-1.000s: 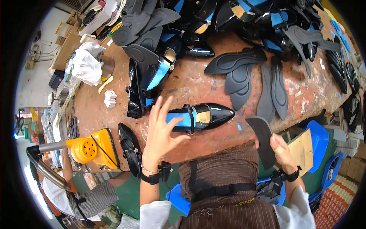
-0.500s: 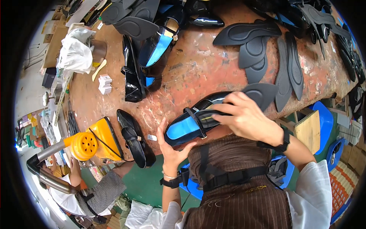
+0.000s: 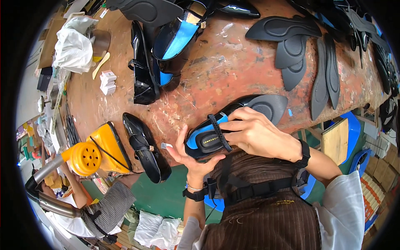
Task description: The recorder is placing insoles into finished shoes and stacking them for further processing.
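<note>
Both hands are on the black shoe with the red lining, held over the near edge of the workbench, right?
Not quite: the head view shows the black shoe has a blue lining, not red. The left hand and right hand do hold it over the workbench edge.

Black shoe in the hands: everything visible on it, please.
The glossy black flat shoe with a blue lining looks like patent material. A black insole sits in its toe half, with a black strap across the blue heel part. It is held at the workbench's near edge, opening up, toe pointing right. The left hand cups the heel from below; the right hand lies on top, fingers at the strap.
</note>
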Demonstrator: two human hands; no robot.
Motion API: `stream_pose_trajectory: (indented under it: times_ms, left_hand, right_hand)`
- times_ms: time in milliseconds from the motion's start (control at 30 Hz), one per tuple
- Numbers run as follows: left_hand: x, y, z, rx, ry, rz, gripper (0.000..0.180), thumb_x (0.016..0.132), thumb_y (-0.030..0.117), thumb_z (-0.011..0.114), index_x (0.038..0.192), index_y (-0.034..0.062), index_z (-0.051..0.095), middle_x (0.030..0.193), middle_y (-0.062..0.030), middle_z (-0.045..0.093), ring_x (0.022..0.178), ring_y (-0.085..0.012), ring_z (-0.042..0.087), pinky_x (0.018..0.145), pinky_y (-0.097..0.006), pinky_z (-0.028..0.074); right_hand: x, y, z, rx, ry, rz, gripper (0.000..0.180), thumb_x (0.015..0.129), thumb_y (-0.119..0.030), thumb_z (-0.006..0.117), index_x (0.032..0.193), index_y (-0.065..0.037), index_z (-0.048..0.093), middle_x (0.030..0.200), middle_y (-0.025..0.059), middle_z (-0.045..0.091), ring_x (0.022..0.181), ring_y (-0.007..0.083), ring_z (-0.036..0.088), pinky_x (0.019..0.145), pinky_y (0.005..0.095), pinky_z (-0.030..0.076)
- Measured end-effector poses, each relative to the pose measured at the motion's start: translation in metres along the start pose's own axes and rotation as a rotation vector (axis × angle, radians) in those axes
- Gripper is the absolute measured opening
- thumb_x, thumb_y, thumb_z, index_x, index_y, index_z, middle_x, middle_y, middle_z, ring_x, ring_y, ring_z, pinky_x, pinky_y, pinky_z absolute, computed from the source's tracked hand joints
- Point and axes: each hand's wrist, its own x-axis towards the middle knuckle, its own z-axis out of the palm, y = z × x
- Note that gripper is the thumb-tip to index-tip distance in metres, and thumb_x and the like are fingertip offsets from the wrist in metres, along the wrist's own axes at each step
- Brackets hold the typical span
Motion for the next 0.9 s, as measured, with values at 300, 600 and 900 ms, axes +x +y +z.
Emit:
stream_pose_trajectory:
  times_ms: [300, 600, 900]
  left_hand:
    - [0.001, -0.003, 0.002, -0.040, 0.019, 0.035, 0.151, 0.062, 0.055, 0.091, 0.155, 0.0078, -0.018, 0.147, -0.0254, 0.039, 0.131, -0.0396, 0.048, 0.112, -0.053, 0.037]
    - [-0.003, -0.005, -0.002, -0.013, -0.028, 0.030, 0.149, 0.064, 0.057, 0.090, 0.155, 0.0084, -0.018, 0.149, -0.0257, 0.037, 0.133, -0.0405, 0.046, 0.115, -0.056, 0.030]
    - [0.017, 0.000, -0.014, -0.021, -0.123, 0.016, 0.080, 0.083, 0.054, 0.070, 0.143, 0.0076, 0.046, 0.144, -0.0311, 0.046, 0.131, -0.0489, 0.048, 0.109, -0.056, 0.039]
  right_hand:
    - [0.017, -0.003, 0.024, 0.011, -0.103, 0.003, 0.020, 0.068, -0.007, 0.072, 0.087, -0.004, 0.075, 0.107, 0.0032, 0.070, 0.098, 0.0241, 0.060, 0.087, 0.0374, 0.050]
    - [0.014, -0.004, 0.034, -0.112, -0.116, 0.007, 0.023, 0.068, -0.011, 0.070, 0.089, -0.001, 0.075, 0.105, 0.0053, 0.067, 0.106, 0.0233, 0.058, 0.098, 0.0371, 0.047]
    - [0.037, 0.008, 0.041, 0.062, -0.382, -0.323, 0.047, 0.090, -0.015, 0.056, 0.134, 0.000, 0.054, 0.134, 0.0135, 0.061, 0.129, 0.0280, 0.054, 0.111, 0.0390, 0.043]
